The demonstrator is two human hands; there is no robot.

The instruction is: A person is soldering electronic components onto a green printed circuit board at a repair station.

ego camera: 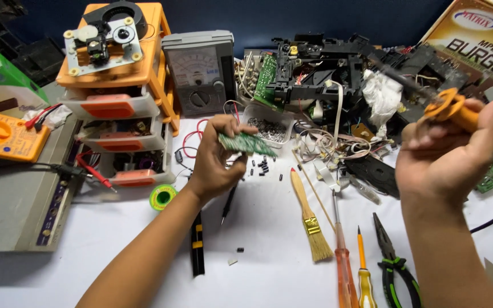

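Head cam: white bench (269,268), left hand (215,157) fingers pinch green PCB (246,144), right hand (446,151) grips soldering iron (463,114).

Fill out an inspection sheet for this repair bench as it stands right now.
Surface: white table, crowded along the back.
Job's things: small green circuit board in the left hand; orange-handled soldering iron in the right hand.
Clutter: brush, screwdrivers, pliers, solder reel, tray of small parts, dismantled chassis.
Hands: left hand and right hand both raised above the table.
Cables: red and black probe leads, tangled ribbon wires.
Surroundings: orange drawer unit, analogue meter, yellow multimeter.
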